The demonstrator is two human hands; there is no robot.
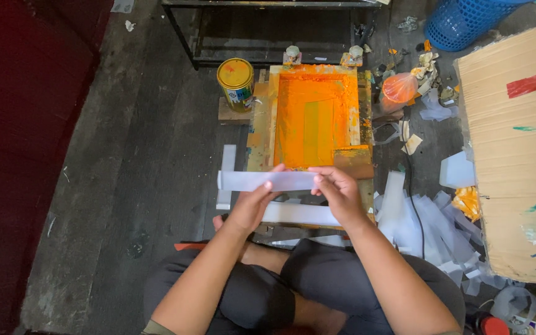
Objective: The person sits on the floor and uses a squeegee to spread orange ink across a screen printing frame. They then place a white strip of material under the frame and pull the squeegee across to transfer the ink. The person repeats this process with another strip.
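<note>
A long, thin strip of pale translucent film point(262, 181), smooth and slightly glossy, is held flat and level between both hands, just above the near edge of a wooden screen-printing frame point(316, 115). The frame is rectangular, its mesh thickly coated in wet orange ink, its timber edges stained yellow and orange. A brown wooden squeegee block point(353, 162) lies on the frame's corner, just beyond the right hand.

The strip runs sideways; its far end juts out past the left hand, while the other end sits under the right hand's fingers.

The left hand point(252, 201) comes up from below, thumb on top of the strip, fingers closed narrowly on it near its middle. The right hand point(337, 189) pinches the strip's end, fingers curled over the top. Both forearms reach forward over crossed legs in dark trousers.

Another pale strip point(299, 214) lies on the floor under the hands. Beyond the left hand stands a round gold-lidded tin point(236, 80). To the right of the right hand lies a heap of cut film scraps point(429, 229) and a rough cardboard sheet point(516, 149).
</note>
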